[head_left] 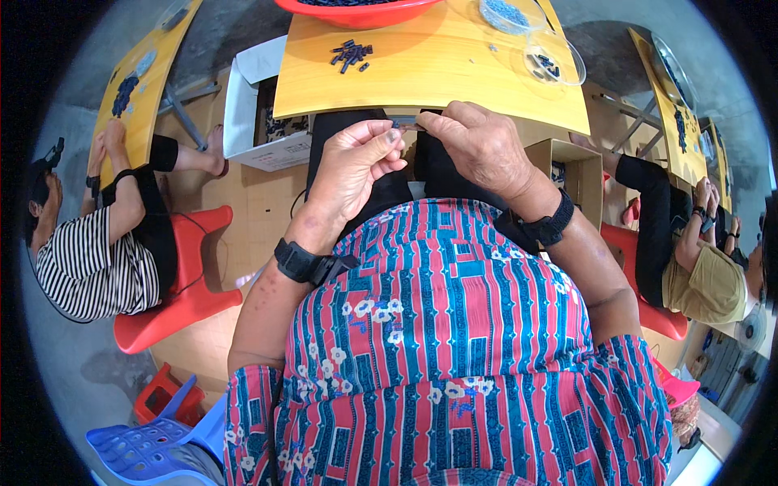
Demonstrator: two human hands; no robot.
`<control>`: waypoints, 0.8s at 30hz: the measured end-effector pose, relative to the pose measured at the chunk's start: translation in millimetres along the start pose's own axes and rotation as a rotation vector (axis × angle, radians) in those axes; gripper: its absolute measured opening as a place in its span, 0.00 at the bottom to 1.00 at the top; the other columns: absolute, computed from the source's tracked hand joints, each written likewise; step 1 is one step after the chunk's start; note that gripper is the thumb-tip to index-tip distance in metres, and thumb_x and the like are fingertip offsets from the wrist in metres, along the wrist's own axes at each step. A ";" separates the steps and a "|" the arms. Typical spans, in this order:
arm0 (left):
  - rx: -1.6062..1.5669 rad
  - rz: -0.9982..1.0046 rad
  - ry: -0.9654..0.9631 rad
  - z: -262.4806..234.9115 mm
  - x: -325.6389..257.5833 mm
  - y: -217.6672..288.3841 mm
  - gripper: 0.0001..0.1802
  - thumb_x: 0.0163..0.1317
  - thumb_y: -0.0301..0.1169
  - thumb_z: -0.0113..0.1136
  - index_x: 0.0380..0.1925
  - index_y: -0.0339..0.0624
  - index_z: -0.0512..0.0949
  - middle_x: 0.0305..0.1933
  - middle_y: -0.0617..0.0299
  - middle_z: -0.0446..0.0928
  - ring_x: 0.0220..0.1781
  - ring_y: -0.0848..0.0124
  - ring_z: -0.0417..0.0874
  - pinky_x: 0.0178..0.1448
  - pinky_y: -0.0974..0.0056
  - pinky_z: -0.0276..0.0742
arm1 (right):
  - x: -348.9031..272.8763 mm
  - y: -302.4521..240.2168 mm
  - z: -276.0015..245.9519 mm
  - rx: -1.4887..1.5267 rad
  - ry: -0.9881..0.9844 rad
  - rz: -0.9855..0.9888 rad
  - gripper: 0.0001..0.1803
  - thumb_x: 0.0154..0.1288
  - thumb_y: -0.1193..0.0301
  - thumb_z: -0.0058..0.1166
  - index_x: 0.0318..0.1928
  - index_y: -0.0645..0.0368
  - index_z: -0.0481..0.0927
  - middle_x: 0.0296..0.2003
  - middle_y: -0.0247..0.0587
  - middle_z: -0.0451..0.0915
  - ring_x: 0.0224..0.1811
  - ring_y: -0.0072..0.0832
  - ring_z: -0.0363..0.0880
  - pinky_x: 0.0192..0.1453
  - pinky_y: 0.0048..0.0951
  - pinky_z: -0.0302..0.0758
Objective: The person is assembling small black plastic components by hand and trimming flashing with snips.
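Observation:
Just past the near edge of the yellow table (438,69), above my lap, my two hands meet at the fingertips. My left hand (356,162) is closed, pinching a small dark piece (396,125) between thumb and forefinger. My right hand (482,150) is closed too, its thumb and forefinger pressed together close to that piece. What sits in the right pinch is too small to make out. Beyond the left hand, a loose heap of short dark cylindrical pieces (350,55) lies on the tabletop.
A red basin (365,14) of dark pieces stands at the far edge. Clear dishes hold light-blue bits (509,14) and dark pieces (545,69). A white carton (271,155) and a brown carton (579,166) flank my knees. Co-workers sit at tables left (105,259) and right (705,283).

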State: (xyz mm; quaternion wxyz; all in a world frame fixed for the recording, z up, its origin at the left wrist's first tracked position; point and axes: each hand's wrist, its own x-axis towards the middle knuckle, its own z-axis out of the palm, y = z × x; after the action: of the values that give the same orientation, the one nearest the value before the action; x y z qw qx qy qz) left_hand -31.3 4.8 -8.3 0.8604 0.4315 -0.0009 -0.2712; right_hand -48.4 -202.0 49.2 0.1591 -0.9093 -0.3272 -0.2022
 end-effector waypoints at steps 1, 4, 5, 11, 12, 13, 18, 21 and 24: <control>-0.029 -0.007 -0.020 0.4 -0.1 0.3 0.08 0.64 0.27 0.59 0.43 0.38 0.76 0.35 0.61 0.78 0.33 0.77 0.79 0.40 0.69 0.83 | -1.2 2.3 1.4 0.001 0.001 0.002 0.18 0.51 0.80 0.56 0.45 0.56 0.80 0.29 0.38 0.76 0.31 0.35 0.78 0.32 0.33 0.76; -0.082 -0.016 -0.054 1.5 -1.0 0.6 0.08 0.64 0.27 0.60 0.42 0.40 0.76 0.35 0.62 0.77 0.33 0.77 0.79 0.40 0.69 0.84 | -3.3 7.7 5.5 0.048 0.031 0.000 0.16 0.52 0.74 0.54 0.44 0.52 0.80 0.28 0.37 0.74 0.32 0.37 0.78 0.34 0.35 0.75; -0.108 -0.016 -0.067 0.8 -1.5 0.8 0.09 0.64 0.28 0.60 0.43 0.40 0.76 0.35 0.62 0.77 0.32 0.77 0.79 0.40 0.69 0.84 | -3.0 8.4 6.4 0.051 0.047 -0.015 0.16 0.52 0.74 0.54 0.44 0.52 0.80 0.28 0.37 0.74 0.32 0.36 0.78 0.33 0.35 0.75; -0.172 -0.009 -0.043 5.9 -3.3 -0.7 0.08 0.64 0.31 0.60 0.40 0.41 0.76 0.35 0.64 0.76 0.34 0.78 0.78 0.43 0.71 0.82 | 1.4 6.4 3.8 0.030 0.055 -0.010 0.16 0.51 0.74 0.55 0.44 0.52 0.79 0.28 0.37 0.74 0.32 0.36 0.77 0.33 0.35 0.75; -0.170 -0.010 -0.046 7.1 -3.0 -2.0 0.08 0.64 0.31 0.60 0.40 0.41 0.76 0.35 0.64 0.76 0.34 0.78 0.78 0.43 0.71 0.82 | 1.7 6.3 4.1 0.022 0.059 -0.003 0.16 0.51 0.74 0.56 0.44 0.52 0.79 0.28 0.37 0.73 0.31 0.36 0.77 0.33 0.35 0.75; -0.156 0.004 -0.054 7.1 -2.8 -3.4 0.08 0.66 0.34 0.58 0.40 0.41 0.76 0.34 0.65 0.75 0.33 0.79 0.77 0.42 0.72 0.81 | 2.0 6.0 4.9 0.021 0.062 -0.003 0.16 0.51 0.74 0.56 0.44 0.52 0.79 0.28 0.37 0.73 0.31 0.36 0.77 0.33 0.35 0.75; -0.173 -0.012 -0.077 13.5 -0.3 -3.0 0.15 0.71 0.43 0.49 0.39 0.42 0.75 0.28 0.69 0.71 0.30 0.81 0.71 0.39 0.72 0.76 | 3.5 1.4 5.4 0.002 0.063 0.047 0.17 0.49 0.72 0.58 0.43 0.53 0.78 0.28 0.37 0.72 0.31 0.36 0.77 0.31 0.35 0.74; -0.204 -0.023 -0.090 13.4 -0.6 -3.8 0.16 0.72 0.45 0.47 0.37 0.44 0.73 0.27 0.70 0.68 0.28 0.81 0.67 0.36 0.72 0.70 | 7.9 -5.9 3.3 -0.035 0.077 0.057 0.18 0.48 0.80 0.56 0.43 0.54 0.80 0.26 0.38 0.73 0.29 0.36 0.78 0.30 0.34 0.75; -0.209 -0.049 -0.063 21.5 -3.1 0.0 0.17 0.73 0.45 0.44 0.36 0.45 0.72 0.26 0.70 0.66 0.27 0.79 0.65 0.34 0.71 0.64 | 9.6 -5.7 2.2 -0.058 0.089 0.039 0.18 0.47 0.79 0.56 0.43 0.54 0.80 0.26 0.37 0.73 0.29 0.34 0.78 0.30 0.33 0.76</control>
State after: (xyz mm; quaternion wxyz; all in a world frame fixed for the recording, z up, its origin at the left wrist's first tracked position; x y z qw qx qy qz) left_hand -39.0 -9.7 5.9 0.8934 0.3305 0.0109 -0.3040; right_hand -44.9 -191.8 52.7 0.1508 -0.9099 -0.2958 -0.2486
